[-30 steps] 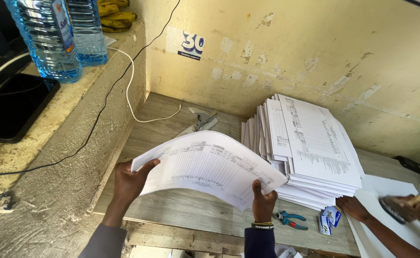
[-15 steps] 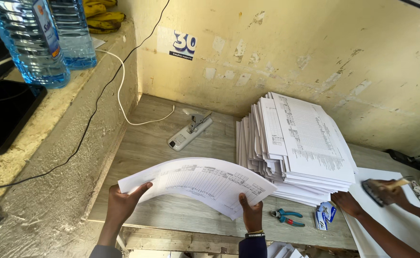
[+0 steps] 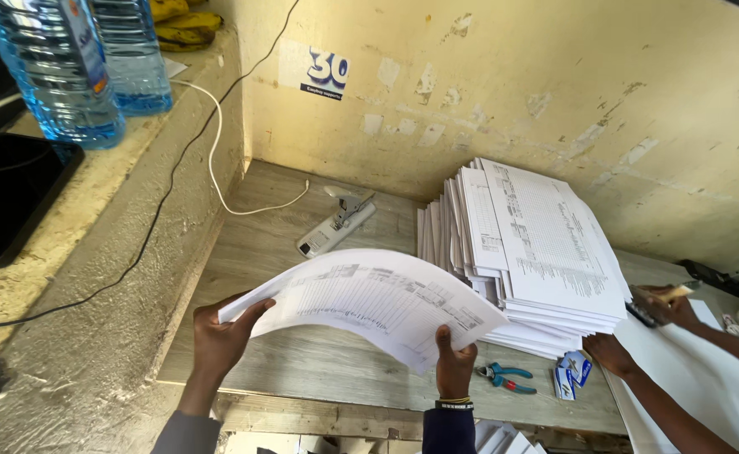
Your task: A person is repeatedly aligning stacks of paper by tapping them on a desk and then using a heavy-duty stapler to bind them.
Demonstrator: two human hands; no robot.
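Change: sheaf of printed sheets (image 3: 369, 298) sits lower and flatter than a second ago.
Left hand (image 3: 222, 336): grasping its left edge.
Right hand (image 3: 455, 363): pinching its near edge.
Location: above desk (image 3: 302, 370) front edge, beside paper stack (image 3: 537, 252).

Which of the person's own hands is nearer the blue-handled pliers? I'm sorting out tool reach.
Right. The right hand grips the printed sheets just left of the pliers; the left hand holds the sheets' far left edge.
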